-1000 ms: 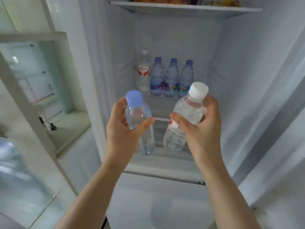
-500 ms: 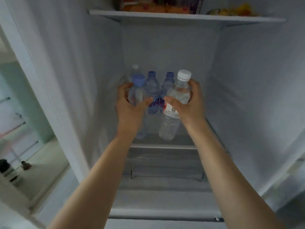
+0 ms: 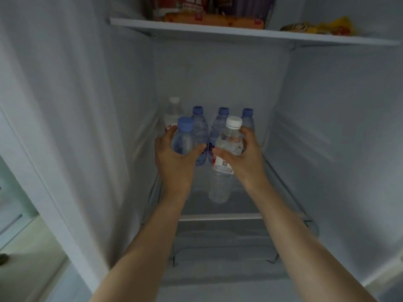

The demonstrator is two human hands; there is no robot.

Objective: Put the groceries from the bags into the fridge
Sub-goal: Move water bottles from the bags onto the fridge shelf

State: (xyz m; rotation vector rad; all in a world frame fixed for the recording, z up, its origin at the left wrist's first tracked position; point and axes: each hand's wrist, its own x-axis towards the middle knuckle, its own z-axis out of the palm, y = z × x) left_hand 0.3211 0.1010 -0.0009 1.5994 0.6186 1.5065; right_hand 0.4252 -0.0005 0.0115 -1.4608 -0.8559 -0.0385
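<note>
Head view has both your arms reaching into the fridge [image 3: 87, 105]: your left hand [image 3: 174, 158] is wrapped around a blue-capped bottle [image 3: 183, 140], and your right hand [image 3: 242, 158] grips a white-capped bottle [image 3: 226, 153] by its upper half. Both bottles are upright over the glass shelf [image 3: 220, 216] (whether they touch it is unclear), just in front of four bottles [image 3: 220, 125] at the back; packaged food [image 3: 213, 20] lies on the upper shelf [image 3: 239, 33].

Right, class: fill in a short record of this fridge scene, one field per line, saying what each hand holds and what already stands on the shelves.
left hand: grips blue-capped bottle
right hand: grips white-capped bottle
back row: four bottles, one white cap, three blue caps
upper shelf: packaged food
</note>
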